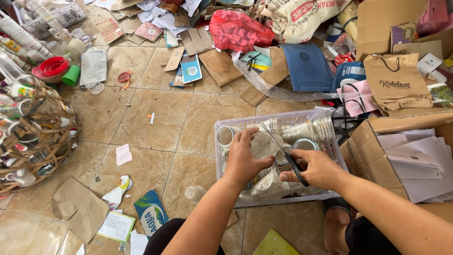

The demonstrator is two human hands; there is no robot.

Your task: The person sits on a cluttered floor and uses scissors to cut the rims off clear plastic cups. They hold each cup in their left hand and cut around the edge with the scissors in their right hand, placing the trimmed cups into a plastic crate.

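My left hand [243,158] grips a clear plastic cup [262,144] over a clear plastic crate [222,153] full of several similar cups. My right hand [315,169] holds black-handled scissors [289,156], their blades pointing up and left beside the cup's rim. Both forearms reach in from the bottom edge. A row of stacked clear cups [309,130] lies along the crate's far side.
A cardboard box of white papers [415,160] stands right of the crate. A woven basket of plastic bottles [33,137] sits at the left. Paper scraps, a brown paper bag [396,82], a red plastic bag [238,29] and flattened cardboard litter the tiled floor.
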